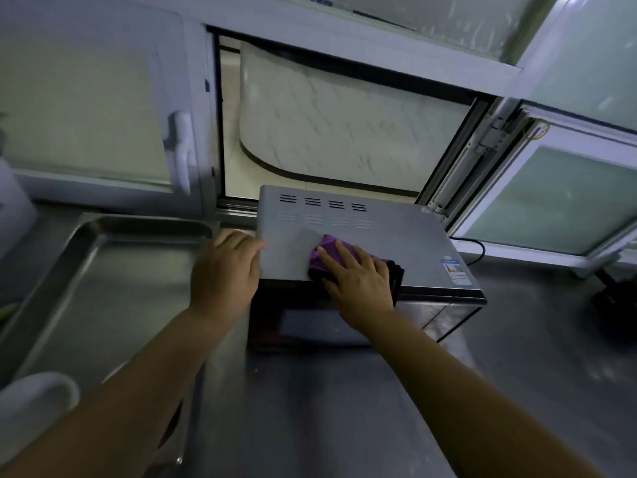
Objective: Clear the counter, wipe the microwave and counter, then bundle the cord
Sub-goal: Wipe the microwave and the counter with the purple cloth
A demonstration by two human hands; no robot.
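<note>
R hand [358, 281] is pressing flat on purple cloth [325, 251] atop microwave [396, 236], front-left. L hand [224, 267] is bracing its left edge, fingers relaxed. Unwiped top is lying to R/back.

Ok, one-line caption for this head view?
Right hand presses a purple cloth on the microwave top; left hand steadies its left edge.

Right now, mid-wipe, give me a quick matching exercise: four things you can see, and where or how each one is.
Things:
1. cloth
2. left hand
3. metal tray
4. cord

Places:
A. on the counter, left of the microwave
B. at the microwave's left edge
C. under the right hand, on the microwave's top
D. behind the microwave, on its right side

Pairs: 1-C, 2-B, 3-A, 4-D
</note>
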